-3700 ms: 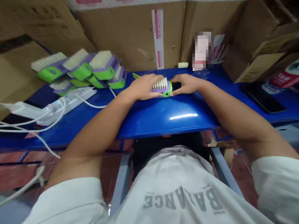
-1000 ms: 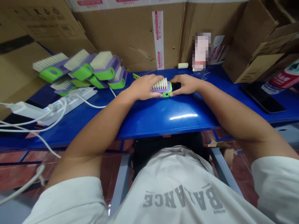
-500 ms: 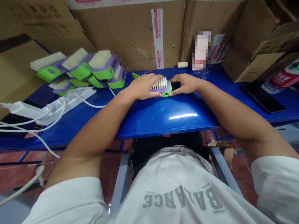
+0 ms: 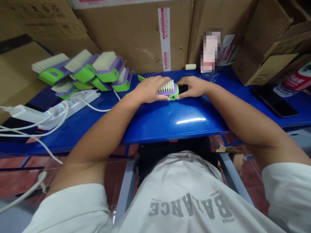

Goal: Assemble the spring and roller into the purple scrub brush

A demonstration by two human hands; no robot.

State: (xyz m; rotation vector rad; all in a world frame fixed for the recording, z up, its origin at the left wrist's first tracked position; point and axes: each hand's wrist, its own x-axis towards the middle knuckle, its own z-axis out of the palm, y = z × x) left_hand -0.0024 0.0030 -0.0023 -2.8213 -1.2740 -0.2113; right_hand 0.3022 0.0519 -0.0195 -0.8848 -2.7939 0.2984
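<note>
A brush (image 4: 167,88) with cream bristles pointing up and a purple and green body lies on the blue table (image 4: 155,124). My left hand (image 4: 152,89) is closed over its left part, fingers across the top and thumb along the near side, hiding that part. At the brush's right end, my right hand (image 4: 191,86) has its thumb and forefinger curled against the green end, with a dark gap inside the curl. Just behind my left hand shows a green-tipped piece (image 4: 141,78) with thin pins, mostly hidden.
Several similar brushes (image 4: 104,68) are stacked at the left. In front of them lie a white power strip (image 4: 70,108) and cables. Cardboard boxes (image 4: 136,35) line the back. On the right are a black phone (image 4: 274,102), a red-labelled bottle (image 4: 295,81) and a pixelated upright item (image 4: 209,53).
The view shifts very slightly. Both hands stay in place on the brush, and nothing else visibly moves.
</note>
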